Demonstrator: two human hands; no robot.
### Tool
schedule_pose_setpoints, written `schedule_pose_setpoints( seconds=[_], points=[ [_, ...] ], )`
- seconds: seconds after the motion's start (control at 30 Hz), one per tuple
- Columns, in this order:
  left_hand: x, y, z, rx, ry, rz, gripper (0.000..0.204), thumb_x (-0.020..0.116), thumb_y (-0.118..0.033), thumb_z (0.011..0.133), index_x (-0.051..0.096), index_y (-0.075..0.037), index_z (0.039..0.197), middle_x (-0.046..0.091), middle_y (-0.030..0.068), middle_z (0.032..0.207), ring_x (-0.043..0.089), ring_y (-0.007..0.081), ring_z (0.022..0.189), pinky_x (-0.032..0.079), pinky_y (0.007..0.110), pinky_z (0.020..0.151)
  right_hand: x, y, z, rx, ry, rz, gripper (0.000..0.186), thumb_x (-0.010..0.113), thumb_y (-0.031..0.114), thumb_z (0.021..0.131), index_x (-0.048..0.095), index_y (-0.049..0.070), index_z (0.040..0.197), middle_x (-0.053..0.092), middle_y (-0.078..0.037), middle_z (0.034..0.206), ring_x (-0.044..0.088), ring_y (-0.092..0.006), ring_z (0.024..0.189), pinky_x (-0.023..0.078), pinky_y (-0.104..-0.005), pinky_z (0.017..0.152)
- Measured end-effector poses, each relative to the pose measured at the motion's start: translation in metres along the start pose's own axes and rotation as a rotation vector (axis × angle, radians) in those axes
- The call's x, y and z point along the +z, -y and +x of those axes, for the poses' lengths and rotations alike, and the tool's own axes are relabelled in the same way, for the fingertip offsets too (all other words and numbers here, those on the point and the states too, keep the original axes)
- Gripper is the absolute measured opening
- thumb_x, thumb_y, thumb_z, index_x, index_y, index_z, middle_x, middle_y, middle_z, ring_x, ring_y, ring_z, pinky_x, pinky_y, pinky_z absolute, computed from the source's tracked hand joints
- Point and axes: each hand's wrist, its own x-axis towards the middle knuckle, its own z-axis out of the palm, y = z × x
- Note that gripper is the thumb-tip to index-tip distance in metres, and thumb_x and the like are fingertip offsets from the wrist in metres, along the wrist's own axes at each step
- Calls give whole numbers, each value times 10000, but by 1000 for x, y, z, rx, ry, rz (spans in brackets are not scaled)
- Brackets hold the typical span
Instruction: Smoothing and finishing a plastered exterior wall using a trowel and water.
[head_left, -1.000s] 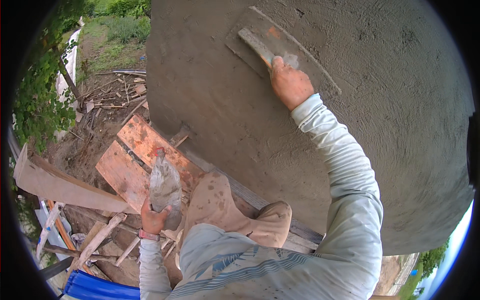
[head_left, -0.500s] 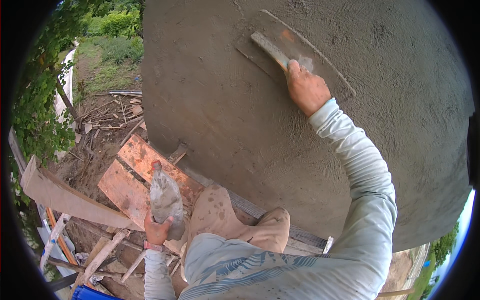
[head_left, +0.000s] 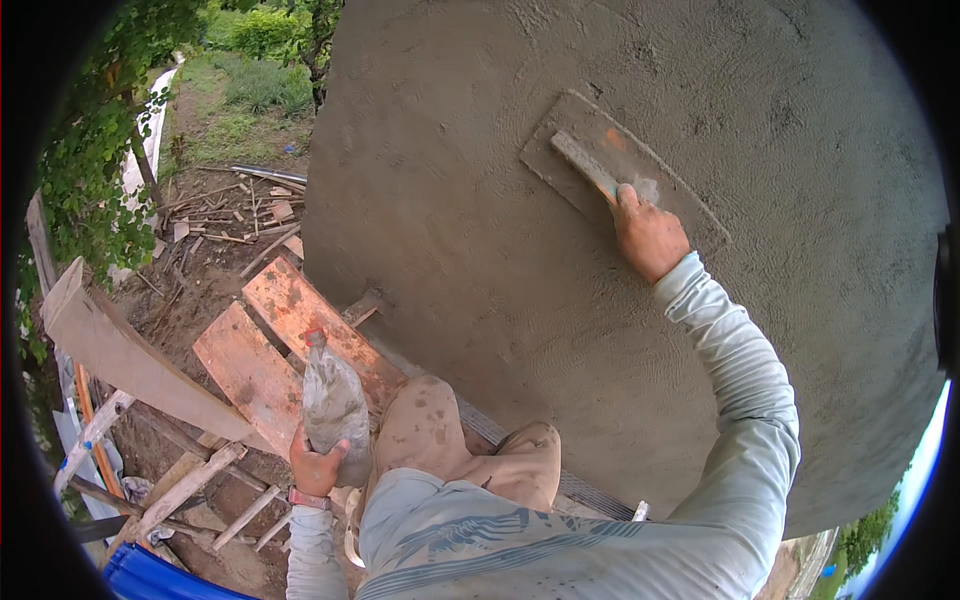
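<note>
My right hand (head_left: 648, 234) grips the wooden handle of a flat plastering float (head_left: 620, 172), pressed flat against a grey cement-plastered wall (head_left: 480, 200). The float lies diagonally, upper left to lower right, smeared with grey mortar. My left hand (head_left: 318, 467) hangs low by my knee and holds a dusty clear plastic bottle (head_left: 332, 402) upright by its base; the bottle has a red cap. My knees in mortar-stained tan trousers (head_left: 450, 450) are bent close to the wall.
Orange-red boards (head_left: 270, 350) form a platform under me. A long pale plank (head_left: 120, 350) leans at left, with wooden scaffold poles (head_left: 170, 495) and scrap timber on bare earth (head_left: 215, 225) below. Green bushes (head_left: 110, 130) stand at upper left; a blue sheet (head_left: 150, 580) shows at bottom left.
My right hand and the float have slid rightward and slightly down across the wall. My left hand with the bottle has stayed low near my knee.
</note>
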Motion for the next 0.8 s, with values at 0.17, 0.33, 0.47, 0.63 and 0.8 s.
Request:
schedule_pose_setpoints(
  seconds=[0.17,0.33,0.47,0.63,0.8],
  points=[
    [16,-7,24,32,81,11,472,707,-36,673,552,11,1116,638,110,1015,605,204,936,459,328,851,19,49,45,-64,-107,132,151,422,141,913,428,11,990,639,-235,826,641,-408,710,521,-474,593],
    [16,-13,18,89,-23,-64,501,705,-24,684,534,8,1154,624,113,1060,592,201,971,451,324,872,39,32,-16,-148,218,12,211,402,108,894,434,-5,1069,630,-254,966,659,-403,795,547,-469,648],
    [9,-20,8,88,-30,-70,510,706,-23,687,526,8,1163,618,116,1074,585,201,987,448,323,879,4,9,-13,-39,143,-11,183,407,101,891,438,-7,1035,637,-246,929,662,-387,762,544,-461,598],
    [17,-20,20,75,37,-32,519,712,-23,683,523,9,1166,616,114,1074,582,202,991,444,323,885,13,49,60,-23,-173,208,149,373,136,923,431,0,943,637,-244,810,641,-398,734,507,-494,607],
    [20,-15,14,85,-11,-49,528,709,-23,682,516,11,1172,607,110,1093,574,200,1002,438,323,890,66,74,2,-162,196,154,180,393,125,911,432,-17,1015,630,-268,890,654,-403,784,534,-486,646]
  ],
)
